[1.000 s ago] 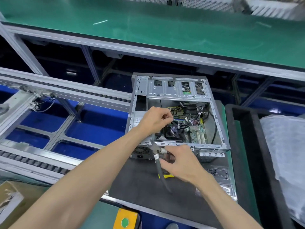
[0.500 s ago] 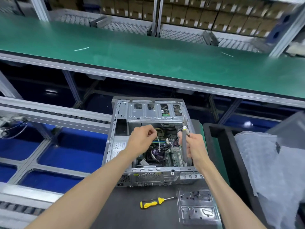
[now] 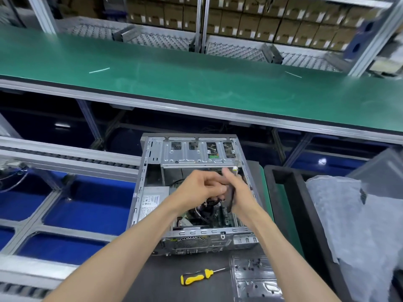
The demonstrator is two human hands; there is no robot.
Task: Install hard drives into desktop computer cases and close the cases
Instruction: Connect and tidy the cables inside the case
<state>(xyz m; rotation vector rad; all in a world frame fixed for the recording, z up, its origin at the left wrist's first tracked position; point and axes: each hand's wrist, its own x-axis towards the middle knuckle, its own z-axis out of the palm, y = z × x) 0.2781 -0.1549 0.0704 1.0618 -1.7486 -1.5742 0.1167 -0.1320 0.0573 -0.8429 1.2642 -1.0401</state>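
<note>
Right hand (image 3: 236, 192) curled around a thin dark tool (image 3: 230, 198), light tip up, likely held ready for work inside. Left hand (image 3: 197, 188) just beside it with fingers bent, maybe pinching something small, hard to tell; both arms reaching forward over the open computer case (image 3: 150, 177) on the dark mat (image 3: 165, 277). No hard drive seen anywhere; yellow screwdriver (image 3: 196, 278) and clear screw tray (image 3: 255, 280) lying close, easy to grab.

Both hands, left hand (image 3: 197, 188) and right hand (image 3: 238, 192), crowd the middle of the open computer case (image 3: 141, 192), above tangled cables. The drive cage (image 3: 196, 153) roofs its far end. On the dark worktop (image 3: 161, 277) in front, a screwdriver (image 3: 197, 277) and a clear screw tray (image 3: 255, 280) lie near each other; bare mat remains left of them.
</note>
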